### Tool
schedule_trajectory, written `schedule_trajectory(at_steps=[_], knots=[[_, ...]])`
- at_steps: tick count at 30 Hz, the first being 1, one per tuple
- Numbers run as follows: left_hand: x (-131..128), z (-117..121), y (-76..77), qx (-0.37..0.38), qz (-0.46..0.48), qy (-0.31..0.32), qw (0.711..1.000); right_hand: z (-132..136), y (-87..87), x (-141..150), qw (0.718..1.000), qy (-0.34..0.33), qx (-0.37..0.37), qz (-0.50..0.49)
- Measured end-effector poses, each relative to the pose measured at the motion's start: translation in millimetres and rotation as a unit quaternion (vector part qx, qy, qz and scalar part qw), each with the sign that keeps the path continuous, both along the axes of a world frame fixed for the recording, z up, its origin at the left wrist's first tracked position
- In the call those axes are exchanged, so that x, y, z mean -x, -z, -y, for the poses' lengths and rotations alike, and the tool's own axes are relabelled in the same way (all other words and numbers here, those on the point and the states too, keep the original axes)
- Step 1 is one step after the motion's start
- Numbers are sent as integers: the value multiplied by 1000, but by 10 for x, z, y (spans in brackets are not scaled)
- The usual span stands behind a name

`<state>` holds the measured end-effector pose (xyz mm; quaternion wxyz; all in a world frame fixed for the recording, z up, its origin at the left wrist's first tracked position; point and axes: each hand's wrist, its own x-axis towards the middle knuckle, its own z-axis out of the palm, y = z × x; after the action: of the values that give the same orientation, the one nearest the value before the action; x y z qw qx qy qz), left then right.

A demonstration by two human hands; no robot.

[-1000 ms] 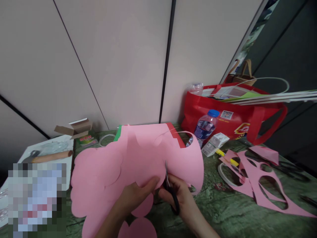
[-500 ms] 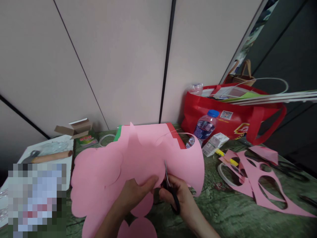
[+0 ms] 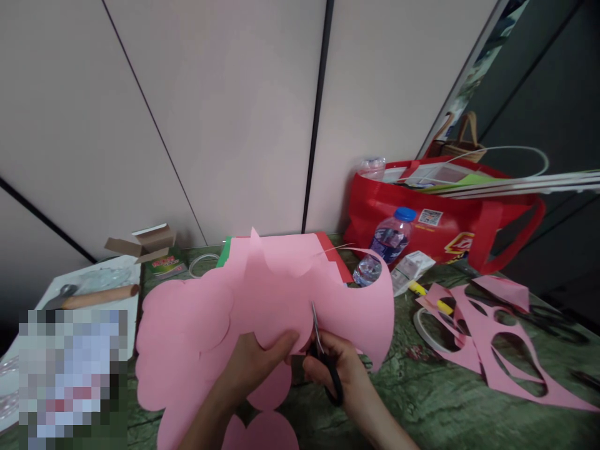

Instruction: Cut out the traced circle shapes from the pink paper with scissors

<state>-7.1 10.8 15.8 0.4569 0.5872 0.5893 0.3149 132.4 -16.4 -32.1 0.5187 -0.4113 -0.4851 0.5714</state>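
Observation:
My right hand (image 3: pixel 340 365) grips black-handled scissors (image 3: pixel 334 379), their blades pointing up at a sheet of pink paper (image 3: pixel 360 312). My left hand (image 3: pixel 257 359) pinches this sheet just left of the blades, thumb on top. On its right side the sheet curls, ending in a thin curved strip with a rounded cut-out. Pink paper circles (image 3: pixel 180 331) lie overlapping to the left of and below my left hand. Behind the held sheet lies a stack of pink paper (image 3: pixel 290 247), with red and green edges showing at its sides.
At the back right stand a red bag (image 3: pixel 426 219), a bottle with a blue cap (image 3: pixel 391 240) and a small white box (image 3: pixel 410 272). Pink paper scraps (image 3: pixel 482 350) and a tape roll (image 3: pixel 424 334) lie at right. An opened small box (image 3: pixel 164 262) and a wooden-handled tool (image 3: pixel 100 296) are at left.
The right part of the pink sheet has shifted slightly right, its curl hanging differently and showing more of the bottle. Both hands and the scissors keep nearly the same place.

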Motion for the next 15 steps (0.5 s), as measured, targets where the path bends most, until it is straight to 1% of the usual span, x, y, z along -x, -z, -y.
schedule_trajectory(at_steps=[7, 12, 15], knots=[[3, -5, -10, -6, -7, -4, 1000, -7, -13, 6, 1000, 1, 9, 12], [56, -46, 45, 2, 6, 36, 999, -6, -74, 7, 1000, -6, 23, 8], [71, -59, 71, 0, 17, 39, 999, -5, -67, 14, 1000, 3, 29, 8]])
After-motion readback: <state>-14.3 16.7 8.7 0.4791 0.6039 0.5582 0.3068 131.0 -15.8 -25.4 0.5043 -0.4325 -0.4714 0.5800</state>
